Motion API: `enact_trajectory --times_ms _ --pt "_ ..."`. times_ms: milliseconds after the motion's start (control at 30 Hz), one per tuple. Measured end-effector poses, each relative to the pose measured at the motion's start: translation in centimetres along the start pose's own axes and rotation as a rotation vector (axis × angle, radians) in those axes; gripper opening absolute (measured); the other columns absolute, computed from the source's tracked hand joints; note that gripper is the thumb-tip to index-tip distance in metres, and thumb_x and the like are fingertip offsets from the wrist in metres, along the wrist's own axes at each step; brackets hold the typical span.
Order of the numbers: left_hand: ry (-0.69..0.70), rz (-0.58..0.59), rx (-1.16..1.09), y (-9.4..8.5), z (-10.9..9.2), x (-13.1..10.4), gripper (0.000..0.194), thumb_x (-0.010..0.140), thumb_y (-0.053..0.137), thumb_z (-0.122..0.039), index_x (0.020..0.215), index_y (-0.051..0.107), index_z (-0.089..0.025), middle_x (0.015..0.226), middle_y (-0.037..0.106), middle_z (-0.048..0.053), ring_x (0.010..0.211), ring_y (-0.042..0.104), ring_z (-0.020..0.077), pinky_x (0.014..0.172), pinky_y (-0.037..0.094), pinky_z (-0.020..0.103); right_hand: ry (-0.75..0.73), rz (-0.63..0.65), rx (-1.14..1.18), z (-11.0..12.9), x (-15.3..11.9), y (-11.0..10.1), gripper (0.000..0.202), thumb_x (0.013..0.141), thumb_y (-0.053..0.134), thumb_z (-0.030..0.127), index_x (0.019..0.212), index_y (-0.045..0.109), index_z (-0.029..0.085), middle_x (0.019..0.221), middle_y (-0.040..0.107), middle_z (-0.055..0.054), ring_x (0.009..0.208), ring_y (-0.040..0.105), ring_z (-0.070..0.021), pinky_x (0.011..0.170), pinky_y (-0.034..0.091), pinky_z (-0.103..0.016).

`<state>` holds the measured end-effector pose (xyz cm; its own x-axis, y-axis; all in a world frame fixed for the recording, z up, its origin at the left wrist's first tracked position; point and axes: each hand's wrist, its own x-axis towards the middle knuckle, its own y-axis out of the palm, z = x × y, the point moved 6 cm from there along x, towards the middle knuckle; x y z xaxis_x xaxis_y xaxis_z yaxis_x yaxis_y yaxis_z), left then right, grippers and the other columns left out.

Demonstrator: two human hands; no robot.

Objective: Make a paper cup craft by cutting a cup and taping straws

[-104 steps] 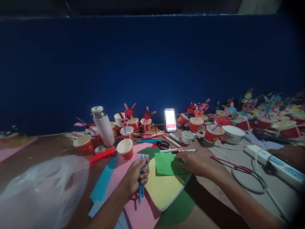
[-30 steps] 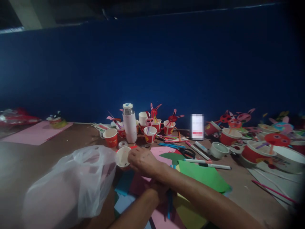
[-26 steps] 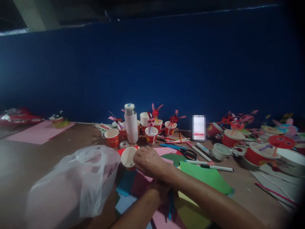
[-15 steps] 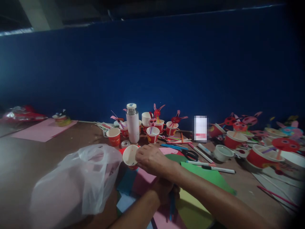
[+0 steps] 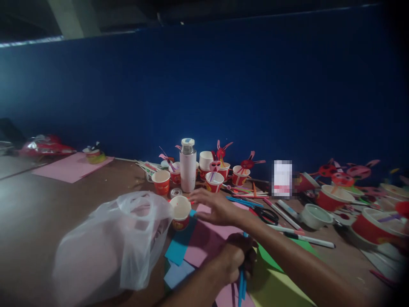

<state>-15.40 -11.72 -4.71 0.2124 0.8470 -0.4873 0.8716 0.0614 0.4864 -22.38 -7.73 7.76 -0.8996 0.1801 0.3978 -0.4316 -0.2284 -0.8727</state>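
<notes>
In the head view my left hand (image 5: 238, 258) is closed round a few thin blue straws (image 5: 243, 281), which stick out below and a little above the fist. My right hand (image 5: 215, 207) reaches across above it with fingers spread and nothing in them. Its fingertips are just right of a red and white paper cup (image 5: 180, 211), which stands upright and open-topped; I cannot tell whether they touch it. Under the hands lie sheets of coloured paper: pink (image 5: 204, 243), blue (image 5: 179, 247), yellow (image 5: 277, 283) and green (image 5: 271, 260).
A white plastic bag (image 5: 128, 238) lies left of the cup. Behind stand a white flask (image 5: 188, 170), a roll of tape (image 5: 176, 194) and several cups with paper figures (image 5: 247, 164). On the right are scissors (image 5: 268, 215), markers (image 5: 309, 240) and a small bowl (image 5: 316, 216).
My right hand has come off the cup's rim and its fingers have opened. The cup stands straighter. My left hand still grips the blue straws, and the view has shifted slightly left.
</notes>
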Motion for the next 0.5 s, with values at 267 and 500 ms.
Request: enact_trajectory --times_ms 267,500 --pt "-0.045 0.017 0.044 0.0 -0.1 0.0 0.017 0.079 0.048 -0.027 0.074 0.056 -0.014 0.048 0.043 -0.005 0.033 0.034 0.0055 0.034 0.027 0.019 0.096 0.161 -0.319 -4.6 6.1 2.4 0.023 0.089 0.041 0.025 0.096 0.063 0.021 0.097 0.066 -0.002 0.090 0.060 -0.0145 0.072 0.041 -0.022" --pt "-0.043 0.031 0.047 -0.6 -1.0 -1.5 0.033 0.084 0.050 -0.031 0.113 0.050 -0.016 0.113 0.053 0.009 0.095 0.055 0.0193 0.079 0.048 0.040 0.081 0.311 -0.444 -4.5 10.4 7.3 0.019 0.082 0.050 0.023 0.089 0.066 0.017 0.085 0.068 -0.010 0.078 0.064 -0.0221 0.063 0.046 -0.028"
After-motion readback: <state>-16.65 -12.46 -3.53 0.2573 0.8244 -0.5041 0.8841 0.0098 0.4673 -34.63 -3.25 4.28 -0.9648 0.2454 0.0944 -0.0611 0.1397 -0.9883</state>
